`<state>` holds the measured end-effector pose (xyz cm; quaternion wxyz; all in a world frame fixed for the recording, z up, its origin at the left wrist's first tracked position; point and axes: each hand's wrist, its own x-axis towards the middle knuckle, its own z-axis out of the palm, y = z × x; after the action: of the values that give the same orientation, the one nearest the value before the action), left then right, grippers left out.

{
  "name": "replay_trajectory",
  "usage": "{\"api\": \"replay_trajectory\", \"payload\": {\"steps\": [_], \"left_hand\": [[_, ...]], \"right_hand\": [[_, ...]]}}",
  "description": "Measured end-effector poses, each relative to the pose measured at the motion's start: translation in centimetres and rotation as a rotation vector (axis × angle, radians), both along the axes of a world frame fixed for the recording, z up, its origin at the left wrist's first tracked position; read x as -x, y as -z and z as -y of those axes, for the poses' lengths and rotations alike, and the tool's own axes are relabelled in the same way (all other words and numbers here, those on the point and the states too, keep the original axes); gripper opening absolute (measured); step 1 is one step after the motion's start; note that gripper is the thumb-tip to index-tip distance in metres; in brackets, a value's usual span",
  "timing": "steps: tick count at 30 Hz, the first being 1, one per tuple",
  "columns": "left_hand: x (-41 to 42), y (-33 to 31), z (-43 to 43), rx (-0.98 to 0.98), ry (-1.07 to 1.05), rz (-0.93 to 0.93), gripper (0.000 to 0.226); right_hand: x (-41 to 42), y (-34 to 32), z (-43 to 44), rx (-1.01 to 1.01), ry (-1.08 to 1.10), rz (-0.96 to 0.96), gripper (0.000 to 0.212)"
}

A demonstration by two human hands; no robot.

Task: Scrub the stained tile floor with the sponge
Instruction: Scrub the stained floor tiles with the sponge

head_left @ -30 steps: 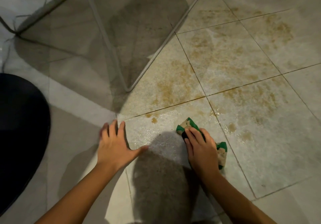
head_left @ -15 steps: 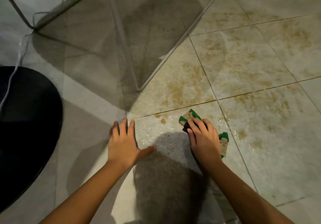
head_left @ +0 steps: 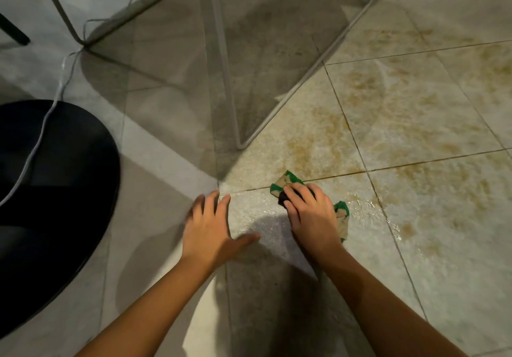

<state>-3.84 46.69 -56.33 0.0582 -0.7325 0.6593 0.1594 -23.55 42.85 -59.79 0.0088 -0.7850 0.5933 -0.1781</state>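
The sponge [head_left: 280,188] is held on a grout line of the tile floor [head_left: 415,218] by the right hand [head_left: 310,215], fingers curled over it. The left hand [head_left: 207,232] is laid flat nearby, fingers spread. A wire frame [head_left: 242,143] is planted just beyond, and a black base [head_left: 55,190] is seen left.

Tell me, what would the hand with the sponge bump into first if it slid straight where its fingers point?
Probably the thin metal frame, near its corner. The right hand, pressing the sponge, points up and slightly left, and only the stained tile lies between. Depth is hard to judge.
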Motion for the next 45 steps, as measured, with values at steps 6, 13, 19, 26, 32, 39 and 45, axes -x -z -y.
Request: {"api": "replay_trajectory", "payload": {"steps": [6,13,19,26,32,39,45], "left_hand": [[-2.3,-0.7,1.8,-0.042,-0.024,-0.123,0.127],[-1.9,-0.4,2.7,-0.104,-0.037,-0.106,0.119],[-2.0,-0.2,2.6,-0.095,-0.048,-0.109,0.119],[-2.1,-0.3,2.8,-0.099,-0.035,-0.125,0.12],[-2.1,-0.2,2.9,-0.07,-0.056,-0.138,0.119],[-1.9,-0.6,3.1,-0.013,-0.034,-0.162,0.114],[-1.0,-1.1,4.0,0.006,0.046,-0.163,0.117]], "right_hand": [[0.8,0.4,-2.1,-0.091,0.151,0.12,0.042],[-3.4,-0.8,-0.8,-0.025,-0.147,-0.062,0.031],[-2.0,-0.5,2.4,-0.052,-0.13,-0.043,0.048],[-2.8,-0.4,0.0,-0.051,0.084,-0.018,0.047],[-6.1,-0.6,1.6,-0.006,-0.152,-0.035,0.05],[-2.6,0.2,3.6,0.013,-0.056,-0.002,0.046],[-0.5,0.1,1.4,0.012,0.138,0.029,0.039]]}}
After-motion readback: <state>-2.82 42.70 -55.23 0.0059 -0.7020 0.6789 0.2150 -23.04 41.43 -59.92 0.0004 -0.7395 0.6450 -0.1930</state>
